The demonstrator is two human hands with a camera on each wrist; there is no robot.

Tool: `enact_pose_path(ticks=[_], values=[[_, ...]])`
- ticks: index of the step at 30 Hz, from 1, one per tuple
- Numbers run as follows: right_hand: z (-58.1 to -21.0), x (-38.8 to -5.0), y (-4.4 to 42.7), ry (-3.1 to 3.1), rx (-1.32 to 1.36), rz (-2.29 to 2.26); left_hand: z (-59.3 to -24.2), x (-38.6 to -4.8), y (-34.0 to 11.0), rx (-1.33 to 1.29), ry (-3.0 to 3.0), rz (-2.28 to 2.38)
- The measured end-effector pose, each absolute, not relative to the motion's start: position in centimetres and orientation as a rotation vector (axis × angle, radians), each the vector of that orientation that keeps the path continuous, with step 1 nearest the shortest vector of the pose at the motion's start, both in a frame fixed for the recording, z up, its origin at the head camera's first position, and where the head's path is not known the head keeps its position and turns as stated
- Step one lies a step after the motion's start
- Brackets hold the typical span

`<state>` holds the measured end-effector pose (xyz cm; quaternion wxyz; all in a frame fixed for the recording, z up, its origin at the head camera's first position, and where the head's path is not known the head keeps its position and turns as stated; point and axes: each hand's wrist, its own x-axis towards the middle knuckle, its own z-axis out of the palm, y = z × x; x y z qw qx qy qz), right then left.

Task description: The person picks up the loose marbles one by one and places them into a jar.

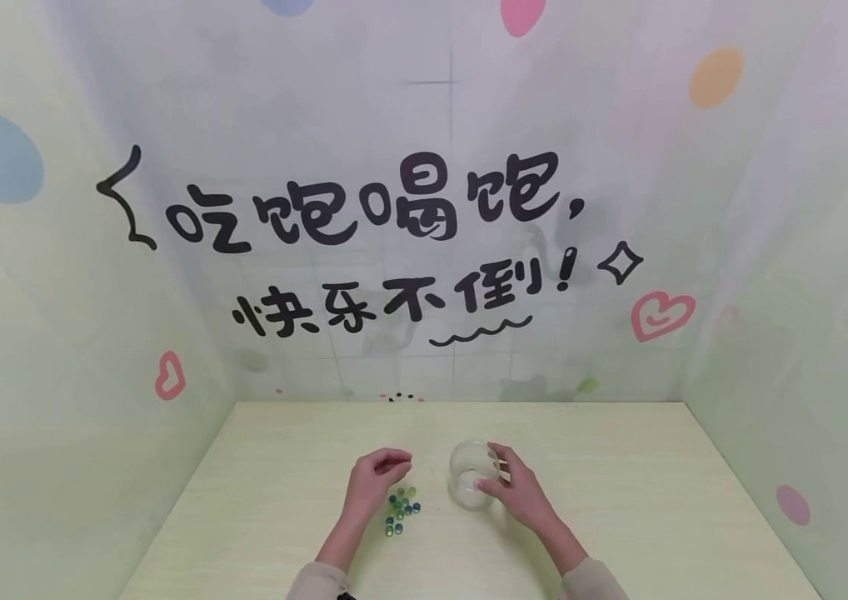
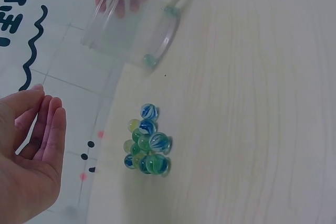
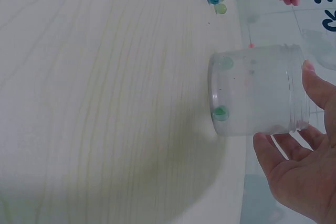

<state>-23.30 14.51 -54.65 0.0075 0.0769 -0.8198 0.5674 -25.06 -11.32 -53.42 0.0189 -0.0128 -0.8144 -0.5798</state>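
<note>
A clear jar (image 1: pixel 473 483) stands on the table, tilted or upright I cannot tell, and my right hand (image 1: pixel 520 492) grips it near the rim with the thumb on one side and fingers on the other. Inside, near the jar's base, lie two greenish marbles (image 3: pixel 221 113). To the left, several blue, green and yellowish glass marbles (image 1: pixel 400 510) sit in a loose cluster on the tabletop. My left hand (image 2: pixel 32 150) hovers just above and beyond them, its thumb near the fingertips. Nothing shows between its fingers.
The pale wooden table (image 1: pixel 281 467) meets a printed cloth backdrop (image 1: pixel 364 108) with dark lettering at its far edge. More of this cloth hangs along the left and right sides.
</note>
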Motion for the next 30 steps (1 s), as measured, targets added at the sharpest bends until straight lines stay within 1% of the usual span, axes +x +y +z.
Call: enact_pose_path(ticks=[15,22,30], values=[[-54.6,-23.3,14.5,-2.571,0.22,1.778,-55.0,-24.7,-12.7,0.048,-2.543,-1.752],[-54.7,-23.2,14.4,-2.588,0.188,1.77,-56.1,-24.6,-13.5,0.038,-2.573,-1.687],[-54.4,-23.1,14.4,-2.587,0.215,1.75,-56.8,-24.5,-13.9,0.076,-2.605,-1.645]])
